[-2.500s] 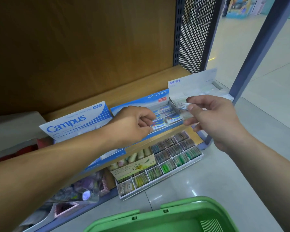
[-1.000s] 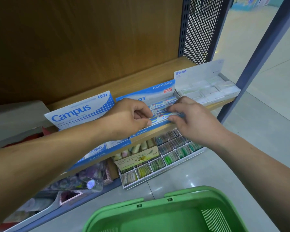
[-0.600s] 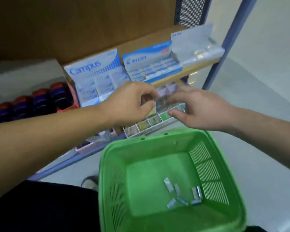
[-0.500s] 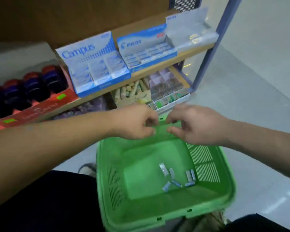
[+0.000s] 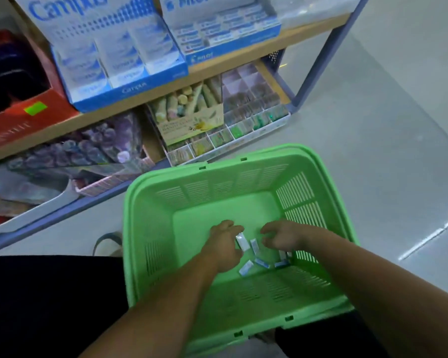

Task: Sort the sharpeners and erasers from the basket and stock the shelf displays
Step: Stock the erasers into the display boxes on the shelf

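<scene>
A handful of small white-and-blue sleeved erasers [image 5: 255,248] lies loose on the floor of the green slotted plastic basket [image 5: 150,228], near its right wall. The left hand [image 5: 224,245] curls round one white eraser [image 5: 242,241]. The right hand [image 5: 282,236] hovers beside it, fingers bent, and whether it holds anything cannot be told. On the far wooden shelf [image 5: 243,63] the blue cardboard Pilot display box [image 5: 225,34] looks nearly full, so little stocking seems left.

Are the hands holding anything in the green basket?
The left hand seems to pinch a small white eraser by its long edges. The right hand holds nothing.
</scene>
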`<state>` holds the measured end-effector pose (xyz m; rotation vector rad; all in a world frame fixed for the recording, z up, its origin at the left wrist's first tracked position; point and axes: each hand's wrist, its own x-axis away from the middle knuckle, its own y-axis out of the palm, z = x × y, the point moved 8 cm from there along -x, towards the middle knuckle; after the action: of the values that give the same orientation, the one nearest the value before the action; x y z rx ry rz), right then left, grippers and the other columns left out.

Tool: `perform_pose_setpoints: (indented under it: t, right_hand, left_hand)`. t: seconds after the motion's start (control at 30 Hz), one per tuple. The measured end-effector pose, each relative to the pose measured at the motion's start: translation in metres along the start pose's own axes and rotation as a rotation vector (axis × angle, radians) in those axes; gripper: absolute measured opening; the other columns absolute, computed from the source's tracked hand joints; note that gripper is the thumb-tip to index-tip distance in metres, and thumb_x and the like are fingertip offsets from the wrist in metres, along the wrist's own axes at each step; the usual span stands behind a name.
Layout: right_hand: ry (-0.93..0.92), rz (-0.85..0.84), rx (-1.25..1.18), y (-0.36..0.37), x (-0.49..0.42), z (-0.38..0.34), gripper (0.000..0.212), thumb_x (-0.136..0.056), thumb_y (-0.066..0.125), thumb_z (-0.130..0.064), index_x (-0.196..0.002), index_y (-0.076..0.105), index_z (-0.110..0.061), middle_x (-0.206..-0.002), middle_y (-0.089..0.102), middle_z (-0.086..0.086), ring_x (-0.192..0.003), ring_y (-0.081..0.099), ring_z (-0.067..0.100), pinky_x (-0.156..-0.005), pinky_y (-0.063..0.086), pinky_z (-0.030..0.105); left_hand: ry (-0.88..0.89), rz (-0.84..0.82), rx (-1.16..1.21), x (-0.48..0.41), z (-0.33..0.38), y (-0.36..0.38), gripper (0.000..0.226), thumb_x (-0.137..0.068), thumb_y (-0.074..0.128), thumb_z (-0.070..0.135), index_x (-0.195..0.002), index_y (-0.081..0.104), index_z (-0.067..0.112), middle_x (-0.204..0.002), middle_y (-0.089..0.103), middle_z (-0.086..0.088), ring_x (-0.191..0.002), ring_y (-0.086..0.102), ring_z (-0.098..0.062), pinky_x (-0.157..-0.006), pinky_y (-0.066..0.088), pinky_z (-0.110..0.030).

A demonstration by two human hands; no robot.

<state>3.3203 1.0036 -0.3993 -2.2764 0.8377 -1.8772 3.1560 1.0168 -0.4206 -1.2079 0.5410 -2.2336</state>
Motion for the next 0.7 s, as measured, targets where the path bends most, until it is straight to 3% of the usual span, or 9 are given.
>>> perform_pose_setpoints:
  t: [0.13, 0.23, 0.33, 0.43, 0.5, 0.63, 0.7]
  right_hand:
    - [0.004, -0.047, 0.272, 0.026, -0.014, 0.002, 0.061, -0.092, 0.067, -0.037, -0.143, 0.048, -0.009, -0.145, 0.042, 0.018, -0.137, 0.041, 0.034, -0.113, 0.036, 0.034]
    - [-0.091, -0.010, 0.496, 0.040, -0.013, 0.001, 0.050, -0.090, 0.063, -0.039, -0.129, 0.056, -0.010, -0.132, 0.050, 0.018, -0.125, 0.045, 0.036, -0.106, 0.040, 0.041]
    - [-0.099, 0.014, 0.537, 0.047, -0.016, 0.012, 0.055, -0.089, 0.064, -0.041, -0.134, 0.054, -0.011, -0.140, 0.043, 0.016, -0.129, 0.042, 0.037, -0.107, 0.044, 0.045]
    - [-0.093, -0.021, 0.556, 0.046, -0.014, 0.010, 0.057, -0.090, 0.065, -0.040, -0.137, 0.052, -0.010, -0.142, 0.041, 0.016, -0.132, 0.039, 0.034, -0.107, 0.046, 0.048]
    - [-0.097, -0.053, 0.576, 0.047, -0.015, 0.010, 0.051, -0.090, 0.065, -0.040, -0.131, 0.057, -0.011, -0.136, 0.047, 0.015, -0.129, 0.041, 0.033, -0.105, 0.047, 0.050]
    - [-0.082, -0.087, 0.566, 0.047, -0.016, 0.012, 0.037, -0.084, 0.073, -0.033, -0.111, 0.068, -0.009, -0.112, 0.057, 0.012, -0.118, 0.051, 0.033, -0.099, 0.051, 0.049]
    - [-0.077, -0.092, 0.550, 0.044, -0.012, 0.010, 0.029, -0.084, 0.075, -0.031, -0.105, 0.072, -0.012, -0.101, 0.063, 0.009, -0.108, 0.060, 0.030, -0.095, 0.054, 0.044]
  left_hand:
    - [0.177, 0.043, -0.082, -0.004, 0.014, 0.018, 0.081, -0.082, 0.078, 0.039, -0.153, 0.042, 0.027, -0.161, 0.035, 0.001, -0.142, 0.030, -0.026, -0.117, 0.029, -0.031]
    - [0.258, 0.013, -0.215, 0.001, 0.019, 0.032, 0.076, -0.082, 0.072, 0.050, -0.150, 0.043, 0.034, -0.141, 0.050, 0.002, -0.127, 0.041, -0.027, -0.104, 0.039, -0.038]
    - [0.196, -0.063, -0.179, 0.008, 0.011, 0.047, 0.068, -0.088, 0.069, 0.051, -0.149, 0.040, 0.041, -0.127, 0.049, -0.003, -0.121, 0.043, -0.026, -0.093, 0.041, -0.035]
    - [0.152, -0.055, -0.105, 0.011, 0.010, 0.046, 0.057, -0.086, 0.073, 0.048, -0.135, 0.049, 0.031, -0.127, 0.045, -0.004, -0.118, 0.045, -0.025, -0.087, 0.041, -0.033]
    - [0.159, -0.026, -0.115, 0.011, 0.010, 0.044, 0.053, -0.086, 0.074, 0.048, -0.128, 0.050, 0.026, -0.126, 0.042, -0.002, -0.112, 0.050, -0.024, -0.080, 0.040, -0.033]
    - [0.197, -0.061, -0.095, 0.010, 0.005, 0.054, 0.067, -0.090, 0.069, 0.047, -0.151, 0.041, 0.039, -0.134, 0.038, 0.002, -0.121, 0.042, -0.019, -0.090, 0.040, -0.026]
    - [0.221, -0.091, -0.108, 0.009, 0.007, 0.058, 0.053, -0.093, 0.066, 0.047, -0.143, 0.050, 0.039, -0.129, 0.040, 0.001, -0.120, 0.039, -0.020, -0.090, 0.037, -0.026]
